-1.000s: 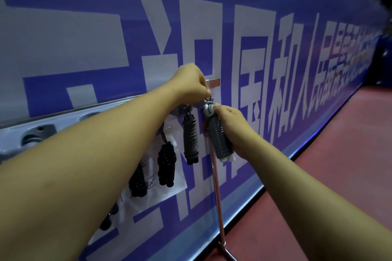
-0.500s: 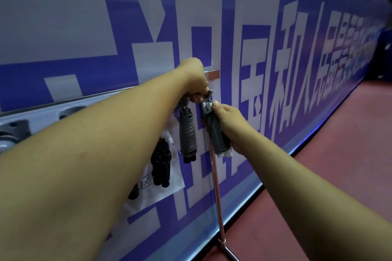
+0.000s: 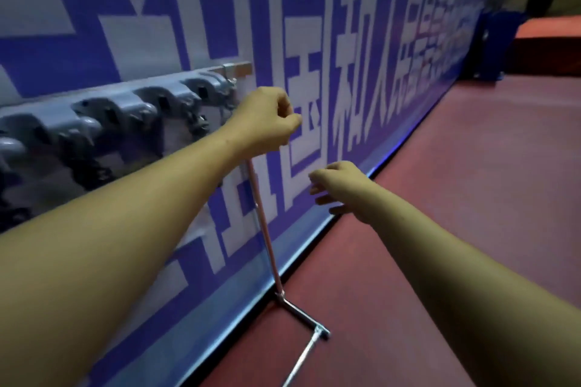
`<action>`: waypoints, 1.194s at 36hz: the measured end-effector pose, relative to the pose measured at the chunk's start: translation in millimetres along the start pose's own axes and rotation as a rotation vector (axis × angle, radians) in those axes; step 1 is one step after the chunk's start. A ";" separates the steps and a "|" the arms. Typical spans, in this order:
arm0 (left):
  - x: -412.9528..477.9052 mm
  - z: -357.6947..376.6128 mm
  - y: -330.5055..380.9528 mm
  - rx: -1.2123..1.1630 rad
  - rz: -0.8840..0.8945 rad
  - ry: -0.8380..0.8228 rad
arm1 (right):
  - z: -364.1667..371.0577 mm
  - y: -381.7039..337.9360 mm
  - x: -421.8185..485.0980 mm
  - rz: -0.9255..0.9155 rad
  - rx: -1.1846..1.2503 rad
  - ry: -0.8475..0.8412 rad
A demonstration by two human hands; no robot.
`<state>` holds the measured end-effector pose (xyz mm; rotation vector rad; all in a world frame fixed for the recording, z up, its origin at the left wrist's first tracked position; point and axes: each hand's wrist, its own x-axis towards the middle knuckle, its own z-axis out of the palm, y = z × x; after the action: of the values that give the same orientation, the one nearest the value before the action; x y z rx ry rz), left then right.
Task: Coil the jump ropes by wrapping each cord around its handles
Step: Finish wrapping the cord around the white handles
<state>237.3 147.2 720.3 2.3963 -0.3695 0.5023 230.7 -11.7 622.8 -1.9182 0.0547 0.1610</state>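
Fingers of left hand (image 3: 264, 124) curled into the palm, nothing visible in them; fingers of right hand (image 3: 344, 188) loosely spread, in the air | jump ropes (image 3: 197, 121): dark blurred bundles hanging under grey hooks (image 3: 204, 88) on the blue banner (image 3: 361, 41), left of both hands

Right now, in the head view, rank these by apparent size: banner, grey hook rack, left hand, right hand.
1. banner, fills most of the frame.
2. grey hook rack, spanning the left side.
3. left hand and right hand: look about alike, so not ranked.
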 end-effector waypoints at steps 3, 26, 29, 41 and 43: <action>-30.6 64.4 7.2 -0.053 -0.038 -0.244 | -25.8 50.0 -25.5 0.066 -0.001 0.030; -405.4 619.2 -64.1 0.064 -0.103 -1.379 | -74.9 653.2 -209.3 0.967 -0.295 0.114; -467.7 649.5 -78.9 0.143 -0.030 -1.517 | -57.4 702.8 -235.9 1.086 -0.315 0.080; -571.0 703.1 -93.4 0.474 0.265 -1.386 | -16.4 803.8 -279.3 1.228 -0.383 0.215; -570.4 705.5 -93.9 0.468 0.299 -1.374 | -16.4 807.4 -277.6 1.218 -0.424 0.184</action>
<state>-50.0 -166.7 -86.5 2.7773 -1.2890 -1.1714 -136.6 -317.9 -84.6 -2.0552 1.4067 0.8511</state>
